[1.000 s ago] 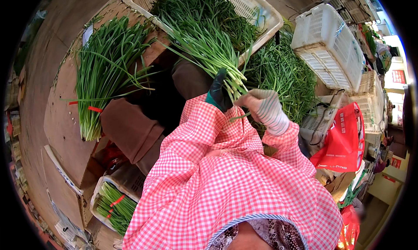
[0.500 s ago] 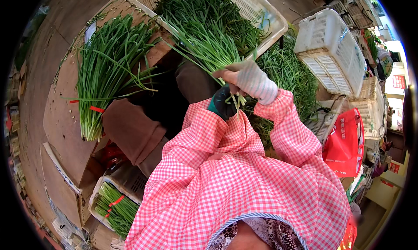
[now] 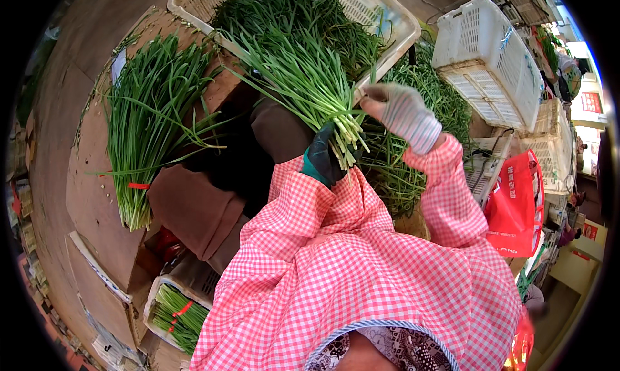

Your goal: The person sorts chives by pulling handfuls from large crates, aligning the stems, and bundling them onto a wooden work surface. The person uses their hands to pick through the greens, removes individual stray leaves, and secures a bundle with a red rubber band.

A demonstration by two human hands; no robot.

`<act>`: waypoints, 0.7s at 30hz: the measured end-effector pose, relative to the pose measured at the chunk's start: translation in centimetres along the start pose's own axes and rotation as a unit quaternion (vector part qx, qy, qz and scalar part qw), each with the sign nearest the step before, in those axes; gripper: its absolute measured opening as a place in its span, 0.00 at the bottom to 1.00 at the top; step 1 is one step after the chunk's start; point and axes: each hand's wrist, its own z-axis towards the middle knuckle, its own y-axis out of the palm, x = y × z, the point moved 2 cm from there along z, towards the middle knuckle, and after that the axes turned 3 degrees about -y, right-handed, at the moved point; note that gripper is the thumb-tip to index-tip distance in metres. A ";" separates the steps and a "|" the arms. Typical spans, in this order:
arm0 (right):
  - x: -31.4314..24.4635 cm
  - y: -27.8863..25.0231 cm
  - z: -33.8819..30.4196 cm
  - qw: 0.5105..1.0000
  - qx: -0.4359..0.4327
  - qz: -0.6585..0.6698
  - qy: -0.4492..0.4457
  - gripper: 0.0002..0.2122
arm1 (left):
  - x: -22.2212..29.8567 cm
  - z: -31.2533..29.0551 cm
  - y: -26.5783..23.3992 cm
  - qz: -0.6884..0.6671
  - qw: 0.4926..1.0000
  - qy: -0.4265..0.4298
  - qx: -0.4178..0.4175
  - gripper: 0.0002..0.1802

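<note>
Left hand (image 3: 325, 154), in a green-black glove (image 3: 316, 165), holds long green leafy stalks (image 3: 316, 90) near their pale ends (image 3: 349, 133), probably for keeping them level; leaves (image 3: 278, 54) spread toward the white slotted plastic crate (image 3: 365, 2). Just beside is the Right hand (image 3: 400, 109) in striped grey glove (image 3: 413, 120): whether pinching, I cannot tell.

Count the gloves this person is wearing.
2: a black-and-green glove on the left hand, and a pale striped glove on the right hand. Any underneath would be hidden.
</note>
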 end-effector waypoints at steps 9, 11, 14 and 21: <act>3.5 -1.5 -3.7 0.943 0.151 0.253 0.155 0.19 | 0.1 0.6 -0.6 -0.009 0.999 -0.003 -0.034 0.34; 3.8 -1.7 -3.7 0.929 0.197 0.285 0.131 0.17 | 0.2 0.6 0.0 -0.011 0.999 0.000 -0.051 0.37; 2.8 -1.4 -4.0 0.948 0.148 0.252 0.125 0.17 | 0.4 0.8 -0.1 0.005 0.997 -0.001 -0.075 0.38; -0.7 4.0 -2.5 0.998 -0.045 -0.048 0.021 0.31 | -0.4 0.7 -0.3 0.000 0.997 -0.033 0.077 0.24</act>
